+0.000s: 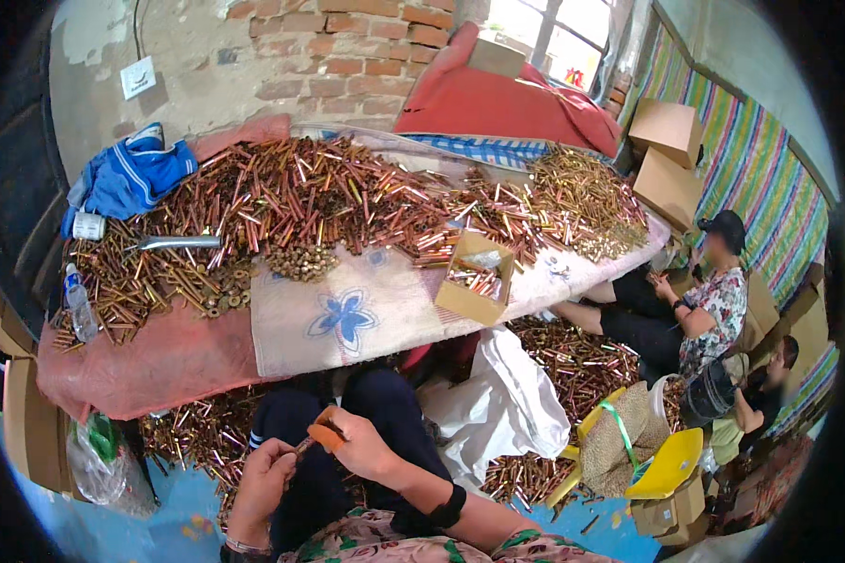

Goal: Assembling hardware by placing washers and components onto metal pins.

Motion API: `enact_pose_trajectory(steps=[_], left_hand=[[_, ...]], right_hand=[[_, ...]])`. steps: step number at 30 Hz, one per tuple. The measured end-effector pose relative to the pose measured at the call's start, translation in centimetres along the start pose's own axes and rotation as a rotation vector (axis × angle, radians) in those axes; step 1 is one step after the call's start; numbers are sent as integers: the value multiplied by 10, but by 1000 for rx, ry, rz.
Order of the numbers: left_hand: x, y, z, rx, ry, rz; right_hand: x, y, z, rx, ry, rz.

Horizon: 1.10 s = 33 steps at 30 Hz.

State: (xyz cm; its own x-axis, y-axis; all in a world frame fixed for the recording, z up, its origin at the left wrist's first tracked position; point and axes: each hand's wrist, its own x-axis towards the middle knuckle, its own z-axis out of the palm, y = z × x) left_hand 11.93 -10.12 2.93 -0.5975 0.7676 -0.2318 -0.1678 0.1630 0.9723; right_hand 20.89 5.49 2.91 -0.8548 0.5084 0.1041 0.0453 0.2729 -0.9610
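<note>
Fingers (278, 454) of the left hand (261, 477) and right hand (366, 450) pinched one slim metal piece (303, 445), left of and nearer than the box (469, 305), which held some pieces (480, 279); large heaps (319, 192) lay outside it.

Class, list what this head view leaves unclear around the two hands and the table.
Head view:
Thin part: full shape, partly covered by left hand and right hand.
White sheet: whatever lies beneath, hidden by it.
Dark panel: outer edge, cut off by the picture's rim.
</note>
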Motion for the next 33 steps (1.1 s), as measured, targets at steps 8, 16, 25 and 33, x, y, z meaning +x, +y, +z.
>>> enact_pose_trajectory(steps=[8,16,25,33], left_hand=[[0,21,-3,383,91,106],[11,-16,-58,486,357,154],[57,-100,-117,570,575,57],[114,-13,-150,689,1009,517]], right_hand=[[13,2,10,-213,-6,-16],[30,18,6,79,-38,93],[52,27,-2,63,3,108],[86,64,-11,-365,216,-134]])
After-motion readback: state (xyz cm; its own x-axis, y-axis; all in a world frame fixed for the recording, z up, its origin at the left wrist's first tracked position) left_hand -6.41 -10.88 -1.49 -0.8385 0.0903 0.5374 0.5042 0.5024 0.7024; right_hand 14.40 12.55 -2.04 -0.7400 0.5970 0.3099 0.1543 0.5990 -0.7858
